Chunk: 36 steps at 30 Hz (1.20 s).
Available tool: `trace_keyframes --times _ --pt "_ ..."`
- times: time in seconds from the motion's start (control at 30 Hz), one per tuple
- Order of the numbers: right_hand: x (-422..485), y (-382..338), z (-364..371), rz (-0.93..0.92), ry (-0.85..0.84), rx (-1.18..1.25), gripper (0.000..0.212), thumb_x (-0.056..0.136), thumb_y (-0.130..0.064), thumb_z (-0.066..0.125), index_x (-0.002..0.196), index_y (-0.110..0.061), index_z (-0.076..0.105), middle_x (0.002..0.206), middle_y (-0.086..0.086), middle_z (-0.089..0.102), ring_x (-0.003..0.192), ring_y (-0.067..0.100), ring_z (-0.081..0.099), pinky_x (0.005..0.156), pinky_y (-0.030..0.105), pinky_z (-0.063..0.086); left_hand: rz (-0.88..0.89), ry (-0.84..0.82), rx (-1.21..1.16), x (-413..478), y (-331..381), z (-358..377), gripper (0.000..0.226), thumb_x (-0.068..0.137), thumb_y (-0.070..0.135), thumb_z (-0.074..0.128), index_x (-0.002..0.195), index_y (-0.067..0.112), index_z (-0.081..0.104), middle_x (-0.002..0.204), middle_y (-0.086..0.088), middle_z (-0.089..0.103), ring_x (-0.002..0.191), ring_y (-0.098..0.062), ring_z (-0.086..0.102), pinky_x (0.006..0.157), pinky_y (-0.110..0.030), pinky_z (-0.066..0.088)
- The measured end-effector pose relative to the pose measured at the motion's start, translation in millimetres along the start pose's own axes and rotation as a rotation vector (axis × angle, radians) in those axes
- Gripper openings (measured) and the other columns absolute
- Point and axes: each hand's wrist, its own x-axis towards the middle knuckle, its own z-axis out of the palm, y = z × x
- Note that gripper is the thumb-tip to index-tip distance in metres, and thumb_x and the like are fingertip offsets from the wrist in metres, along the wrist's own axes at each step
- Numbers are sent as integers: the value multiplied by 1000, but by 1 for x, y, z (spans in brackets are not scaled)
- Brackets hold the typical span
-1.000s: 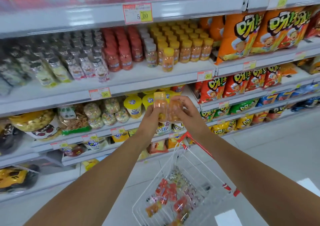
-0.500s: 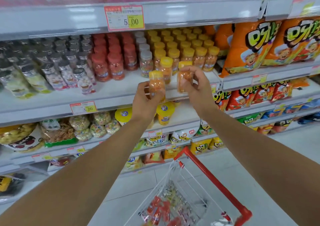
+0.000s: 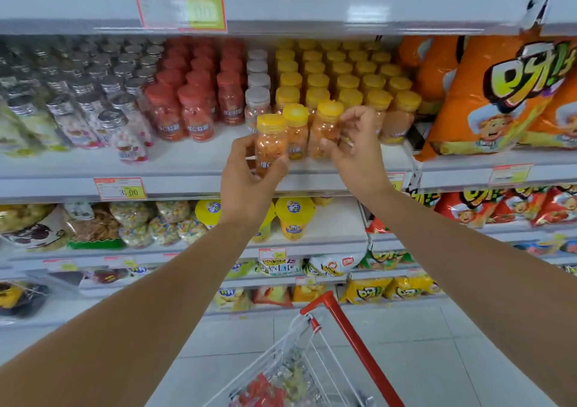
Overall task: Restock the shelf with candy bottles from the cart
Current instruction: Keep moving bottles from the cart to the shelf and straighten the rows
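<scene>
The left hand grips a yellow-capped orange candy bottle, thumb on one side and fingers curled round the lower half. It holds the bottle upright just in front of the front lip of the shelf. The right hand is curled round a second yellow-capped bottle, with the thumb low on its body and the fingertips up by the cap. This bottle is upright over the front part of the shelf, but whether its base touches the board cannot be told. The two hands are close together yet apart. Between their bottles a third yellow-capped bottle stands on the shelf, touched by neither hand. Behind it, the rows of yellow-capped bottles run back to the rear of the shelf. To their left stands a single file of grey-capped bottles, then the red-capped bottles, and then the silver-capped bottles of pale candy. To the right of a divider stand large orange snack bags. A price tag hangs on the shelf lip left of the hands. Low in the view is the cart, a wire basket with a red handle and more packed candy inside, well below both hands.
</scene>
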Motion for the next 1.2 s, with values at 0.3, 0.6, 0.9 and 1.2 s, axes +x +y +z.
trace_keyframes --times 0.3,0.6,0.9,1.2 --pt "3 3 2 8 -30 -112 58 76 -6 80 111 -17 35 102 -7 55 97 10 60 87 40 53 4 -25 14 -1 2 -2 43 81 37 69 119 25 53 103 11 66 95 -18 65 88 -48 53" --pt "7 6 12 16 48 -209 68 70 -18 86 115 -14 36 106 3 52 94 17 55 83 33 49 3 -47 4 -4 0 -2 35 82 32 71 113 31 53 101 13 67 94 -17 66 87 -46 54" --pt "-40 -10 -13 41 66 -135 16 94 -24 54 107 -15 58 98 -4 60 90 11 57 76 21 46 23 -123 -7 -22 6 9 42 81 22 76 115 26 53 100 16 65 89 -4 63 77 -25 53" --pt "-55 -32 -30 129 -216 14 23 95 -19 60 116 -10 63 98 -4 68 89 8 64 82 36 57 39 -239 -10 -38 13 30 50 77 23 80 120 18 55 106 5 68 94 -13 65 85 -44 55"
